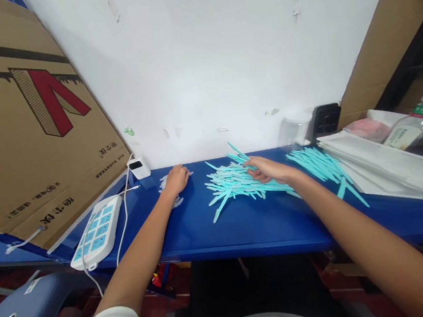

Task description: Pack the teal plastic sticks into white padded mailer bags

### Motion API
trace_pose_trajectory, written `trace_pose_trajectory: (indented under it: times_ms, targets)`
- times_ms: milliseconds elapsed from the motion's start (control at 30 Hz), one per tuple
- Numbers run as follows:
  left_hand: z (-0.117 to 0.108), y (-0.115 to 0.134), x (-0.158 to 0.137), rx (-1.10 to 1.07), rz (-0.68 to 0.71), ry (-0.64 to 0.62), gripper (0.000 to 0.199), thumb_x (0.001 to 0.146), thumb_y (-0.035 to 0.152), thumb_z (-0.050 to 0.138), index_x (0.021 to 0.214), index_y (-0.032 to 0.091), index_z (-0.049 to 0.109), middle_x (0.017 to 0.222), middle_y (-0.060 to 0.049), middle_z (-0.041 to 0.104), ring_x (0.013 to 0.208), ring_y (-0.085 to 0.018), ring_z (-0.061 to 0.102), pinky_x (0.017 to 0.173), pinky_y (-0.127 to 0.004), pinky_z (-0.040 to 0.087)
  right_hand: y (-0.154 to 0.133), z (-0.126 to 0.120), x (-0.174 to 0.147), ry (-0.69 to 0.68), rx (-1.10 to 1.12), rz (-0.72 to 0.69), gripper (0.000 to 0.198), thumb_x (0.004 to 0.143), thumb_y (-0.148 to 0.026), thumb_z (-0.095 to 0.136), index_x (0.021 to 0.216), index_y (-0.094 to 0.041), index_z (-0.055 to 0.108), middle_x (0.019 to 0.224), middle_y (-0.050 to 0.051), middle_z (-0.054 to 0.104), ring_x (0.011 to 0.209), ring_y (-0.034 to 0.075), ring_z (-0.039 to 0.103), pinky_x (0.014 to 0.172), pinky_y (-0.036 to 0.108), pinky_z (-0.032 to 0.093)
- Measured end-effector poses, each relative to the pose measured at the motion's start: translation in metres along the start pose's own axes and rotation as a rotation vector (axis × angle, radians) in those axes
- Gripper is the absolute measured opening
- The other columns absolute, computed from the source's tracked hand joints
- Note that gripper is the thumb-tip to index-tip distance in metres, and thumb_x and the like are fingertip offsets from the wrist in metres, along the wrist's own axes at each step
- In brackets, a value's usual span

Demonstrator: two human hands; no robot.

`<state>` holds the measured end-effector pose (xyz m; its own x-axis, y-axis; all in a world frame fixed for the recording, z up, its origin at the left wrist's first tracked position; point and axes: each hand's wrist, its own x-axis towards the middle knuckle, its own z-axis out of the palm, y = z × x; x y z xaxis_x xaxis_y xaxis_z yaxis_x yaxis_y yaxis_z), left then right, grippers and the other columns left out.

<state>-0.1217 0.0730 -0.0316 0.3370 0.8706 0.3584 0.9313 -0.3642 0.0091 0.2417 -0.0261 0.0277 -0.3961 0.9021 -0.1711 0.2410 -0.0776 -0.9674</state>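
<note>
Perhaps the first hazard is at the left, where a power strip [108,225] sits near the front edge of the worktop [203,233] and a white cable [126,210] runs beside it; a forearm snagging that cable could tug the small white device [139,168] by the wall. Next, the left hand [177,179] is curled over small translucent pieces [178,201]; whether it grips any I cannot tell, because the fingers hide most of them. Sweeping it sideways could scatter the loose ones. In the middle lies a tangled pile of turquoise sticks [228,181], and the right hand [262,170] pinches a few of them above it, their ends pointing up and away. Since those ends fan apart, a slack pinch might let one slip, and crossed neighbours could drag along. Farther right, a second turquoise heap [315,164] lies close to the right forearm and white sheets [378,163]; a careless elbow could mix the heaps or push strays under the sheets.
</note>
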Motion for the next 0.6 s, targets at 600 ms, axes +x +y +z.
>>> trace_pose_trajectory:
  times_ms: [600]
  targets:
    - [-0.021, 0.065, -0.006, -1.121, -0.023, -0.048, 0.046, 0.087, 0.058, 0.072, 0.105, 0.016, 0.074, 0.093, -0.01, 0.076, 0.08, -0.019, 0.068, 0.069, -0.027, 0.05, 0.002, 0.004, 0.002, 0.066, -0.255, -0.271, 0.052, 0.087, -0.071, 0.061, 0.092, -0.021, 0.05, 0.076, -0.002, 0.046, 0.064, 0.012, 0.039, 0.054, 0.026, 0.031]
